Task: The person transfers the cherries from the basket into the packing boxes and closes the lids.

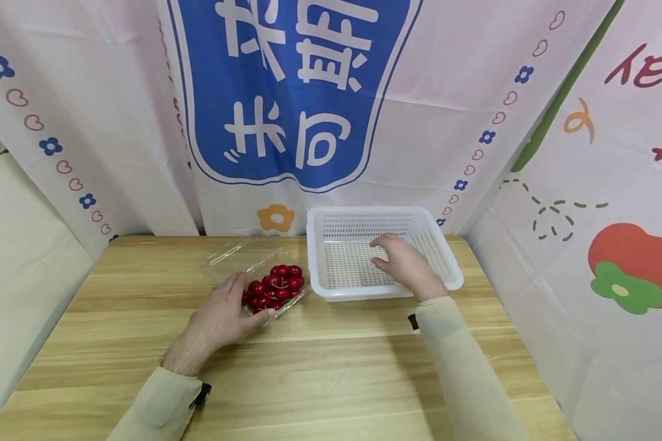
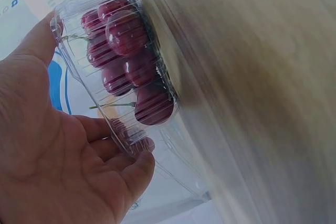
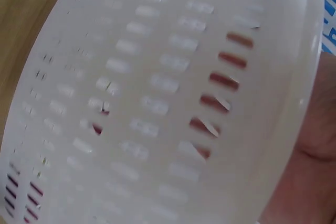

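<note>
Red cherries [image 1: 276,283], some with green stems, lie in a clear plastic box [image 2: 79,77] whose transparent lid [image 1: 243,254] is folded back behind it. My left hand [image 1: 215,315] holds this box at its left, near corner, thumb on one side and fingers on another. In the left wrist view, the fingers [image 2: 134,174] curl at the box's rim. My right hand [image 1: 405,263] reaches over the near rim of a white perforated basket [image 1: 314,269], thumb and fingers spread apart with nothing visible between them. In the right wrist view, the basket's wall hides most of that hand.
Box and basket stand side by side near the back edge of a wooden table [image 1: 309,380]. Behind them hangs a printed cloth [image 1: 276,208], and another patterned cloth [image 1: 574,318] closes off the right side.
</note>
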`<state>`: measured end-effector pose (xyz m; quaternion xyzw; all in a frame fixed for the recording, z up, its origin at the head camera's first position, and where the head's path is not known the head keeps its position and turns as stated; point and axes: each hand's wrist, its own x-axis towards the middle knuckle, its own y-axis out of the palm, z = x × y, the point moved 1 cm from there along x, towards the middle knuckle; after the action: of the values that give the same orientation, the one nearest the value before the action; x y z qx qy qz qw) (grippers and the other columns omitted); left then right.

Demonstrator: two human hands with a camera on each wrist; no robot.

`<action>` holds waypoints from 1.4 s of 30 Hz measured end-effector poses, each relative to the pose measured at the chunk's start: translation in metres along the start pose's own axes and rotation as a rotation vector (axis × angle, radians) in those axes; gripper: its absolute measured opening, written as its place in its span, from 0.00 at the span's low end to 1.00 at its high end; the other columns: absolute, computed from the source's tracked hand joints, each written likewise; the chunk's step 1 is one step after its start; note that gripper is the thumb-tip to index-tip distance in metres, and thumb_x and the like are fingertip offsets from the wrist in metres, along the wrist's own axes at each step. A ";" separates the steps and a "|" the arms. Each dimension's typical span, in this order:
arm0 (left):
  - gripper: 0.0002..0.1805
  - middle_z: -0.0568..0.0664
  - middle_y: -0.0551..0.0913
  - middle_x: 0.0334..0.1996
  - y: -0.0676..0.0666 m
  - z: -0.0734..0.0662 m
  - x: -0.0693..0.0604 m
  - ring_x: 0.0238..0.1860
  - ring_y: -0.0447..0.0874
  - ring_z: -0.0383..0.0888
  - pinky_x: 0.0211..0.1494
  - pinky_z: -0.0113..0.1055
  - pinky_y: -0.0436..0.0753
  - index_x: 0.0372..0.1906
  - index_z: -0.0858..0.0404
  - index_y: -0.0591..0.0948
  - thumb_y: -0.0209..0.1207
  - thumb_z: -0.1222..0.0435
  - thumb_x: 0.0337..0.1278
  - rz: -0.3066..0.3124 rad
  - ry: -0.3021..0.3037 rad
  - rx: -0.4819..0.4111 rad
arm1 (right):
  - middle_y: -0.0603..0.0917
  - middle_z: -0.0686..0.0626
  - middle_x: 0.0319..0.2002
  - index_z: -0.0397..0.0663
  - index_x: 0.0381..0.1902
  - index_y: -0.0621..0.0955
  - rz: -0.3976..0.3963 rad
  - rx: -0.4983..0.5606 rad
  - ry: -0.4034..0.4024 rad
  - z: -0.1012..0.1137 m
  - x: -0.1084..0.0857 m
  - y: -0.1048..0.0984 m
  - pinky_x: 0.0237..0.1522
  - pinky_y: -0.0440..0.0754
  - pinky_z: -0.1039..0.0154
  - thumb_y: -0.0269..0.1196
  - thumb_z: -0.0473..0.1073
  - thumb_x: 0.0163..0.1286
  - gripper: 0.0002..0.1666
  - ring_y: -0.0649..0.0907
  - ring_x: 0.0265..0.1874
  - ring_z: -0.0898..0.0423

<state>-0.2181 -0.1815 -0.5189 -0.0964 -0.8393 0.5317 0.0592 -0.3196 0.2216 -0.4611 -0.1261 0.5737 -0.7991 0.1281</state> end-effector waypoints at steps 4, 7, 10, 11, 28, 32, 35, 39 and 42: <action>0.67 0.81 0.65 0.89 -0.001 0.000 0.000 0.87 0.69 0.82 0.90 0.74 0.73 0.88 0.82 0.63 0.72 0.31 0.74 -0.005 0.003 -0.001 | 0.89 0.35 0.75 0.36 0.74 0.86 0.028 0.023 0.023 -0.014 -0.005 -0.004 0.87 0.80 0.36 0.74 0.41 0.84 0.27 0.86 0.78 0.34; 0.67 0.82 0.64 0.89 -0.001 0.000 -0.001 0.87 0.69 0.82 0.90 0.74 0.73 0.88 0.82 0.63 0.72 0.30 0.74 -0.005 0.003 0.001 | 0.89 0.34 0.74 0.34 0.74 0.86 0.059 0.014 0.038 -0.023 -0.008 -0.006 0.86 0.80 0.35 0.74 0.40 0.84 0.27 0.86 0.77 0.33; 0.67 0.81 0.64 0.89 -0.002 0.000 -0.001 0.88 0.68 0.81 0.91 0.73 0.72 0.89 0.82 0.62 0.72 0.30 0.74 0.000 0.000 0.003 | 0.90 0.33 0.73 0.33 0.74 0.86 0.104 0.007 0.075 -0.030 -0.011 -0.008 0.85 0.81 0.35 0.74 0.39 0.84 0.27 0.87 0.76 0.32; 0.67 0.81 0.64 0.89 -0.002 0.000 -0.001 0.88 0.69 0.81 0.91 0.74 0.72 0.89 0.82 0.63 0.72 0.30 0.75 -0.002 0.001 0.003 | 0.90 0.33 0.72 0.33 0.74 0.86 0.121 0.005 0.089 -0.033 -0.012 -0.009 0.85 0.81 0.34 0.74 0.40 0.84 0.27 0.87 0.76 0.32; 0.67 0.81 0.64 0.89 -0.002 -0.001 -0.001 0.87 0.69 0.81 0.90 0.74 0.74 0.89 0.81 0.63 0.72 0.30 0.74 -0.001 -0.002 0.005 | 0.94 0.47 0.47 0.48 0.43 0.93 0.425 -0.048 0.343 -0.105 0.001 0.002 0.47 0.88 0.49 0.76 0.45 0.71 0.08 0.87 0.42 0.50; 0.67 0.81 0.64 0.89 -0.001 -0.001 0.000 0.88 0.68 0.81 0.90 0.74 0.73 0.89 0.81 0.62 0.72 0.31 0.75 0.003 -0.003 0.004 | 0.94 0.50 0.46 0.53 0.40 0.93 0.460 -0.058 0.350 -0.105 0.000 -0.001 0.47 0.86 0.52 0.74 0.44 0.71 0.04 0.87 0.43 0.52; 0.66 0.81 0.64 0.89 -0.001 -0.001 0.001 0.88 0.68 0.82 0.90 0.74 0.73 0.89 0.82 0.62 0.72 0.32 0.75 0.002 -0.002 0.003 | 0.93 0.51 0.44 0.54 0.39 0.93 0.473 -0.049 0.342 -0.095 -0.004 -0.009 0.46 0.84 0.54 0.72 0.43 0.73 0.04 0.86 0.43 0.52; 0.66 0.81 0.64 0.89 0.000 0.000 0.001 0.88 0.68 0.81 0.90 0.74 0.73 0.89 0.81 0.62 0.72 0.31 0.75 0.003 -0.003 0.003 | 0.93 0.49 0.45 0.51 0.41 0.93 0.480 -0.026 0.337 -0.073 -0.013 -0.022 0.48 0.84 0.54 0.72 0.41 0.74 0.03 0.85 0.44 0.51; 0.66 0.81 0.64 0.89 0.000 0.000 0.001 0.88 0.68 0.81 0.90 0.74 0.73 0.89 0.81 0.63 0.72 0.31 0.75 0.003 -0.002 0.003 | 0.93 0.47 0.47 0.48 0.43 0.93 0.485 -0.027 0.353 -0.061 -0.018 -0.027 0.49 0.84 0.53 0.72 0.39 0.74 0.04 0.85 0.46 0.49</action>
<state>-0.2189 -0.1815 -0.5187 -0.0972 -0.8384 0.5332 0.0576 -0.3254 0.2906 -0.4552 0.1539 0.6112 -0.7469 0.2118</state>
